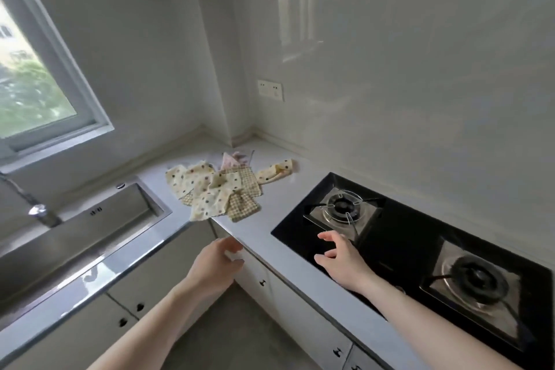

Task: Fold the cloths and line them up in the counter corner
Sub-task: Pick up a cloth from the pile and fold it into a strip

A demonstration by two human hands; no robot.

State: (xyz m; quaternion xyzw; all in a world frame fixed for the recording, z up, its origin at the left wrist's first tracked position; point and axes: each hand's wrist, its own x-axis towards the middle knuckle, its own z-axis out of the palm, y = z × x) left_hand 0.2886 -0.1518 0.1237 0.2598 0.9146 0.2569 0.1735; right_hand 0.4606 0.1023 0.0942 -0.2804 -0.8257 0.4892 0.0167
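A loose heap of cloths [214,191] lies unfolded on the white counter [261,228] near the inner corner: cream ones with coloured dots, a brown checked one [244,207] and a pink one [229,160] at the back. One dotted cloth [274,173] lies apart to the right, partly rolled. A corner of the heap hangs over the counter's front edge. My left hand [216,266] hovers below that edge, fingers apart, holding nothing. My right hand [339,258] is over the hob's near left corner, fingers spread and empty.
A black glass gas hob [405,234] with two burners fills the counter to the right. A steel sink [87,231] with a tap [39,210] lies to the left. White cabinet doors run below. A wall socket [270,89] sits above the corner.
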